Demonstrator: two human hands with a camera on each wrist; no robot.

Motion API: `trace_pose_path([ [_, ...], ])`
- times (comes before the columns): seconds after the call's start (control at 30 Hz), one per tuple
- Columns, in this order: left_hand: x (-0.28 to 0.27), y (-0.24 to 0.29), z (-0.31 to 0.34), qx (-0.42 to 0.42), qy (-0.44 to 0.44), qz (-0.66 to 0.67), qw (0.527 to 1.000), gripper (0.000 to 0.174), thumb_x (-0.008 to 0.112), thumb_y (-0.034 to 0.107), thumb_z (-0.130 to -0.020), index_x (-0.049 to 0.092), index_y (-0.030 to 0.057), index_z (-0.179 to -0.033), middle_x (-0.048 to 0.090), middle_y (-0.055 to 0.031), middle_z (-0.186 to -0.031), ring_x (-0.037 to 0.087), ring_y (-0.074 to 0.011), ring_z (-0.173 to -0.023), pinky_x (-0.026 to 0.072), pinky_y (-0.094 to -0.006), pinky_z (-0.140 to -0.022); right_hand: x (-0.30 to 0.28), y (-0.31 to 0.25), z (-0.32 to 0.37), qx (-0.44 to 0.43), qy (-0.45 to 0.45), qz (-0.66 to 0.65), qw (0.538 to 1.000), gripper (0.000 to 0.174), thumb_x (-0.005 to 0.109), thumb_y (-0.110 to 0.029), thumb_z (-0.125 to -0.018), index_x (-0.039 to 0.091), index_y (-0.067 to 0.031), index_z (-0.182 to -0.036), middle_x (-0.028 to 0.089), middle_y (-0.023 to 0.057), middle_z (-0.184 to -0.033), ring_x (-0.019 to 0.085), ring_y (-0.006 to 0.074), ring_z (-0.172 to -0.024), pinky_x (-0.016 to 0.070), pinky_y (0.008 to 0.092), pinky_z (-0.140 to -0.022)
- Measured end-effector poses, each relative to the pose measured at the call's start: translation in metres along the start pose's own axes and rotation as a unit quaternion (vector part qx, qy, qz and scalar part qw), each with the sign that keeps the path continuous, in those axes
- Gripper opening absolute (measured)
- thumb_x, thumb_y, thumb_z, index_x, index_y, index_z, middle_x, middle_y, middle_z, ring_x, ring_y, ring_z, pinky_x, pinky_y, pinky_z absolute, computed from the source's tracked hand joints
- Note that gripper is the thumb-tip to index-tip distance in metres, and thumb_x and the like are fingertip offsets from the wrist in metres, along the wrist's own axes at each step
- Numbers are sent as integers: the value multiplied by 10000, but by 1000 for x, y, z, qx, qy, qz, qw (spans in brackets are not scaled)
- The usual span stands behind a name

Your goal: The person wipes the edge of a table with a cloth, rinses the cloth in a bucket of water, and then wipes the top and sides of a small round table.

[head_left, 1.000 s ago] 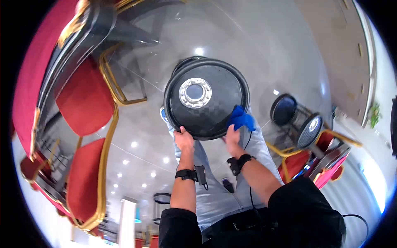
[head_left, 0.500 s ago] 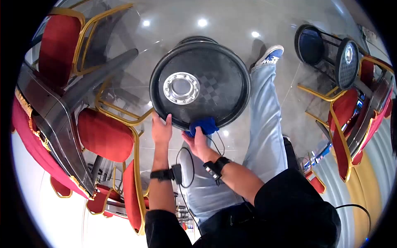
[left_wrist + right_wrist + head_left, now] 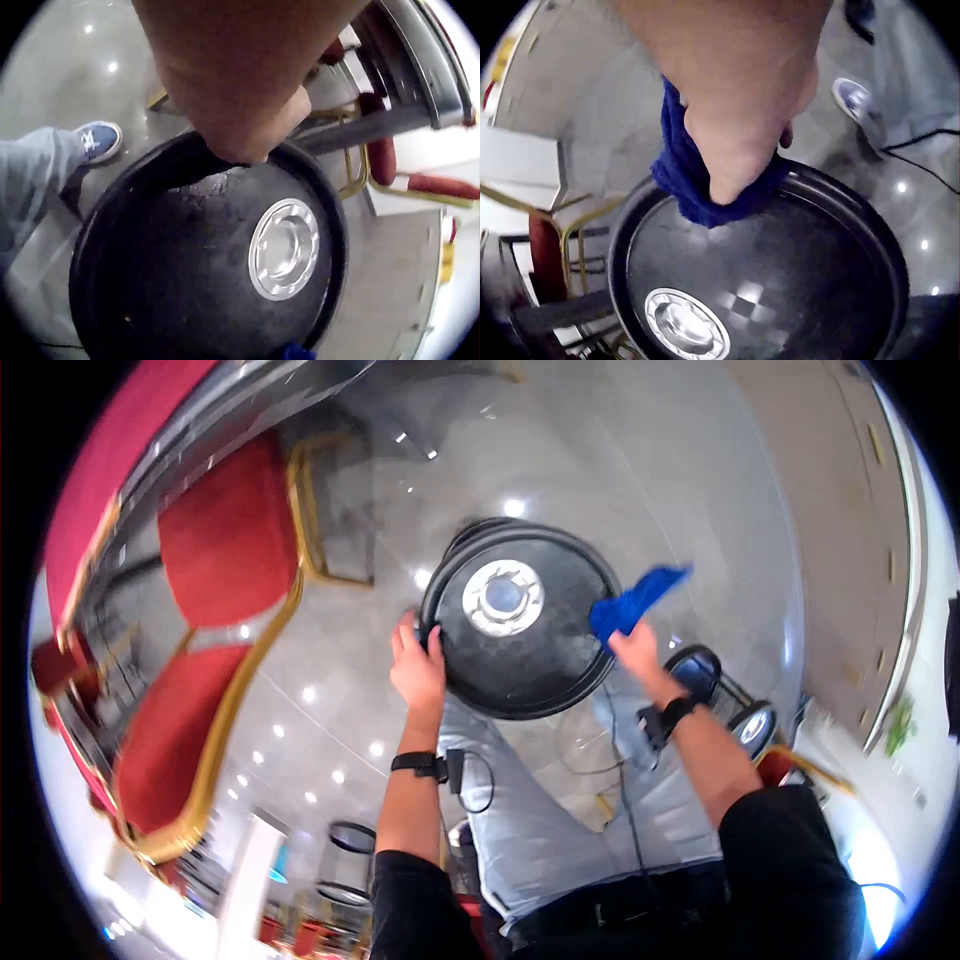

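A round black top with a raised rim (image 3: 530, 680) stands before the person, a silver ashtray-like dish (image 3: 503, 597) on it. The left hand (image 3: 417, 668) grips the rim at its left side, thumb on the inner side; in the left wrist view that hand (image 3: 251, 135) covers part of the rim. On the right edge, the right hand (image 3: 637, 650) holds a blue cloth (image 3: 640, 600), one end of it sticking out past the rim. In the right wrist view the cloth (image 3: 705, 199) lies bunched under the fingers against the rim and surface.
Red chairs with gold frames (image 3: 230, 550) stand at the left beside a dark table edge. Another round black stand (image 3: 695, 672) with a silver dish is at the right. The person's legs (image 3: 540, 800) are close below the top, and a thin black cable (image 3: 625, 790) hangs by the right arm.
The right hand has carried the cloth from the near rim to the right edge. The left hand stays at the rim, now further round its left side. The head view has swung.
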State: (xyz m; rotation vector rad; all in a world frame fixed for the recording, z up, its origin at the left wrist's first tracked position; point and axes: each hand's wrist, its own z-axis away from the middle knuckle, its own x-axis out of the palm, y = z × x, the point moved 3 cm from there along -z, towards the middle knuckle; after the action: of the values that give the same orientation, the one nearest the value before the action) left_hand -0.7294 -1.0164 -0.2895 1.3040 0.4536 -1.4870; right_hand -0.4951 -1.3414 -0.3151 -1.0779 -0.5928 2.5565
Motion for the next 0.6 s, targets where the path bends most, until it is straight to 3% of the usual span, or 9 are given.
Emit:
trace_pose_path([
  [0.03,2,-6,11,-27,37,53,998,524,682,307,-932,484,111,-1375,593,-142,-1290,658,-359,-1049,560,-459,-819,2,6,-41,-66,-71,-66,993,463,744,-318,-826,663,-55,-1199,730,132,-1072,692,230,-991,529,384,-890],
  [0.07,5,-12,25,-53,76,105,990,538,704,267,-917,480,76,-1367,595,-166,-1252,651,-372,-1041,549,-453,-835,-11,-60,-52,-131,-97,11,986,399,708,-203,-828,669,-70,-1201,725,106,-957,688,208,-894,535,386,-859],
  [0.1,8,-15,41,-94,89,154,980,542,726,183,-882,479,37,-1341,587,-203,-1198,633,-401,-1043,517,-464,-883,-6,-49,-98,-220,-114,76,966,420,711,-204,-804,666,-62,-1197,723,107,-964,677,195,-896,535,375,-851],
  [0.17,32,-26,75,-179,54,194,963,669,682,104,-860,392,88,-1463,597,-240,-1235,613,-437,-1090,493,-504,-913,10,-95,-160,-243,-227,67,941,435,709,-192,-779,661,-55,-1190,711,112,-966,669,185,-918,535,370,-850],
  [0.2,47,-22,105,-204,41,230,951,770,661,70,-853,318,120,-1540,606,-259,-1230,613,-457,-1083,490,-518,-909,16,-123,-166,-223,-251,211,918,470,701,-177,-767,641,-36,-1212,710,137,-1018,675,217,-967,530,373,-874],
  [0.27,42,3,125,-338,-57,292,893,984,617,-14,-822,95,213,-1624,626,-293,-1199,622,-485,-1051,492,-527,-893,39,-211,-159,-223,-284,403,841,518,677,-138,-746,608,-11,-1243,694,186,-1118,669,303,-1054,523,393,-917],
  [0.33,52,7,140,-337,-21,320,885,1078,582,-85,-796,-16,255,-1626,636,-306,-1155,629,-499,-1019,496,-529,-880,81,-251,-147,-306,-271,474,780,493,665,-116,-735,615,-18,-1216,675,224,-1163,648,372,-1103,520,425,-943],
  [0.47,54,10,145,-309,-32,375,873,1095,564,-135,-783,-7,268,-1626,611,-316,-1254,636,-507,-1018,517,-503,-849,152,-300,-108,-509,-219,471,687,349,675,-89,-742,653,-34,-1086,653,230,-1158,609,414,-1135,513,459,-983],
  [0.6,42,-3,132,-320,-58,370,871,1042,634,-146,-770,79,189,-1587,636,-292,-1274,697,-401,-1019,542,-412,-850,233,-308,-5,-612,-229,522,548,174,623,-131,-840,720,-75,-974,681,127,-1085,670,312,-1008,579,454,-806],
])
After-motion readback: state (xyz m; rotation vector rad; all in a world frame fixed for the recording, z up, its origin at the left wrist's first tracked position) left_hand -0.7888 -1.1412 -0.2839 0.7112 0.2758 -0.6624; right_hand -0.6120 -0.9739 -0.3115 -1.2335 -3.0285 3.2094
